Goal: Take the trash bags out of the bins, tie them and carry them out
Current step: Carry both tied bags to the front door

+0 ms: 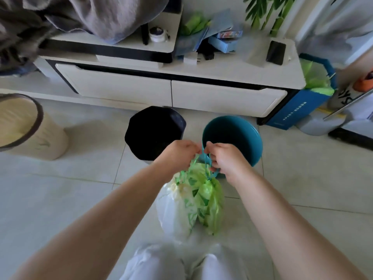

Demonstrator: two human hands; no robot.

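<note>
Left hand [178, 155] and right hand [226, 158], fingers curled, each pinch the drawstrings [208, 173] of the green trash bag [212, 199], just near of the teal bin [242, 128].

Open floor [302, 188] right; black bin [155, 132] and teal bin [242, 134] crowd ahead.

**Floor & TV unit**

Pale tile floor [80, 199]: cream bin [46, 138] far L, black bin [177, 120] & teal bin [256, 150] side by side mid, blue box [298, 112] at R, beside low white TV unit [222, 98]. Unit top: phone [275, 52], blue cartons [224, 44], grey cloth [101, 17].
</note>
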